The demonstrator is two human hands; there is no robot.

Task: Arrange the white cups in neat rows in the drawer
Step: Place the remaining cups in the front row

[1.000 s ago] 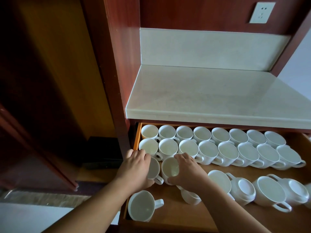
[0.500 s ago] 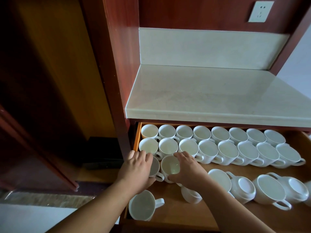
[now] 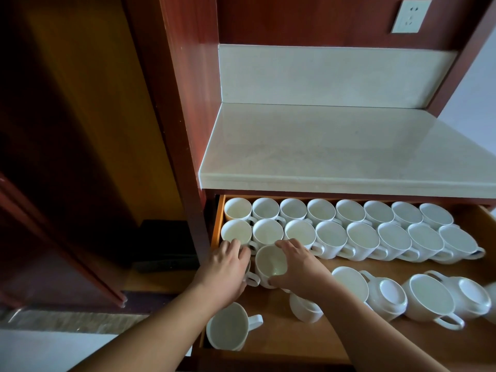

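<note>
cups (image 3: 330,236) fill two upper rows of the drawer (image 3: 218,224); your left hand (image 3: 225,267) and right hand (image 3: 300,269) curl fingers (image 3: 285,244) round third-row cups (image 3: 269,261); strays (image 3: 426,296) at lower right await sorting.

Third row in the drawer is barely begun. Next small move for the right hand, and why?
Probably let the right hand release the upright cup and go for the tipped cup by its wrist. The upright cup stands close under the second row, beside the one the left hand covers; the spot to its right is bare.
</note>
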